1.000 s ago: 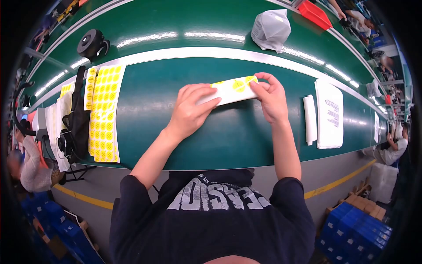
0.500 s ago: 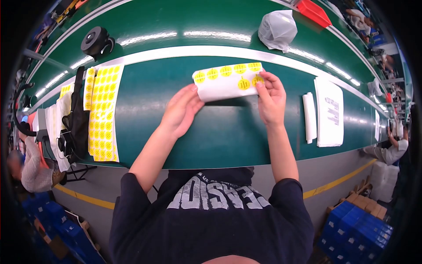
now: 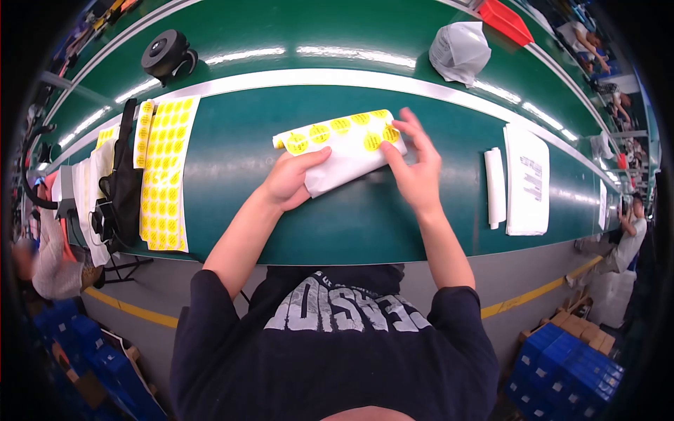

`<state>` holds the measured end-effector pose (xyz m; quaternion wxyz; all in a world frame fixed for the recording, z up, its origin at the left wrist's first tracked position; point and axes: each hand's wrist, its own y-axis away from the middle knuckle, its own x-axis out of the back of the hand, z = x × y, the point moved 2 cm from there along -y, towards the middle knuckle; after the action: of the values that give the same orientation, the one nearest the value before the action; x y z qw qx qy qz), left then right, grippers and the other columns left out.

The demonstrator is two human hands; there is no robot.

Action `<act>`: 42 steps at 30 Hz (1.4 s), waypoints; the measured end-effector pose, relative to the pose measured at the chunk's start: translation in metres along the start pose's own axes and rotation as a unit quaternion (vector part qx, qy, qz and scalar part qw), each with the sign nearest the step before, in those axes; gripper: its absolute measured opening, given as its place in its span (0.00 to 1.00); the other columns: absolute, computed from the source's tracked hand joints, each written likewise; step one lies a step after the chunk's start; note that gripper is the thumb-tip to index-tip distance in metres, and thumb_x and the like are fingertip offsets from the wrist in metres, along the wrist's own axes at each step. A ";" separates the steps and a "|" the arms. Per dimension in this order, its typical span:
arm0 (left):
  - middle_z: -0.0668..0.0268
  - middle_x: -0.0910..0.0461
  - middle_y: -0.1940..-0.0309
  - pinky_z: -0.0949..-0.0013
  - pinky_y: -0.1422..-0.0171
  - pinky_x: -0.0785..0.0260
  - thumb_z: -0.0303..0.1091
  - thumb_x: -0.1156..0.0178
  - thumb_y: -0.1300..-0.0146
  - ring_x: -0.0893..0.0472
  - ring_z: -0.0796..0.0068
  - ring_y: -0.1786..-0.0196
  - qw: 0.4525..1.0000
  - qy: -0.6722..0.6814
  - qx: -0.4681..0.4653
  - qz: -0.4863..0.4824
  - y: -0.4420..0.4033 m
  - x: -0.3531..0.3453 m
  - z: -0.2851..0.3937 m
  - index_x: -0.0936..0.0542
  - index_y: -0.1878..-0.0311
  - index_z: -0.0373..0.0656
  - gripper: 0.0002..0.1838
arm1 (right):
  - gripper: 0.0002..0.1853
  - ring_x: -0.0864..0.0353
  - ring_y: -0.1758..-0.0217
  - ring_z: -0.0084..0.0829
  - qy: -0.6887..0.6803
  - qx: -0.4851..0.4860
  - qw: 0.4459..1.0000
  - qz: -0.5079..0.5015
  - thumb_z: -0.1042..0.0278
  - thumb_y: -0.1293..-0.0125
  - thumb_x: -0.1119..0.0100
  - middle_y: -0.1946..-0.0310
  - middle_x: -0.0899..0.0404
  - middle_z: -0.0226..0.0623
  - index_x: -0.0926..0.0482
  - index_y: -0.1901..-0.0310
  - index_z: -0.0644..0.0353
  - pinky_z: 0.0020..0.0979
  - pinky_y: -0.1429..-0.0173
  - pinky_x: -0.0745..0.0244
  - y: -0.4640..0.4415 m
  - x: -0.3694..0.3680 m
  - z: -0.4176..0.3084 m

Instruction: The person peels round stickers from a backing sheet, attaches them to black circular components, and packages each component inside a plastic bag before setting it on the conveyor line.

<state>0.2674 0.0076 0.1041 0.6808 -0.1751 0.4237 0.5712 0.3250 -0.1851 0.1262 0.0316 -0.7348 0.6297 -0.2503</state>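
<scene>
A white sheet of round yellow stickers (image 3: 344, 153), curled along its far edge, is held above the green table and tilted with its right end higher. My left hand (image 3: 289, 181) is closed on its lower left part, thumb on top and the other fingers underneath. At the right end, my right hand (image 3: 419, 165) has its thumb and index finger on the sheet beside a yellow sticker (image 3: 373, 142); its other fingers are raised and partly blurred. Yellow stickers run along the upper edge, with two more below them at the right. Most of the sheet's front is bare white.
Flat yellow sticker sheets (image 3: 165, 175) lie at the left beside a black strap (image 3: 126, 175). On the right are a white roll (image 3: 495, 188) and a stack of printed white bags (image 3: 528, 181). A black round device (image 3: 166, 56) and a grey-white bag (image 3: 460, 52) stand behind.
The sheet has shifted left and tilted, its left end now lower. My left hand's thumb has moved onto its front. My right hand has moved left with the sheet, its fingers lifting.
</scene>
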 end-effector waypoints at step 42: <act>0.64 0.21 0.71 0.76 0.64 0.31 0.33 0.37 0.44 0.24 0.80 0.70 0.683 -0.666 -0.167 0.248 0.039 -0.003 0.045 0.21 0.66 0.34 0.10 | 0.10 0.26 0.74 0.17 -0.119 -0.198 0.968 -0.100 0.67 0.40 0.40 0.78 0.20 0.32 0.17 0.65 0.67 0.20 0.71 0.33 0.005 0.005 0.007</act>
<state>0.2481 0.0496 0.1427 0.5768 0.2517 -0.2160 0.7466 0.3240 -0.1924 0.1198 -0.0645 -0.8105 0.5812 -0.0333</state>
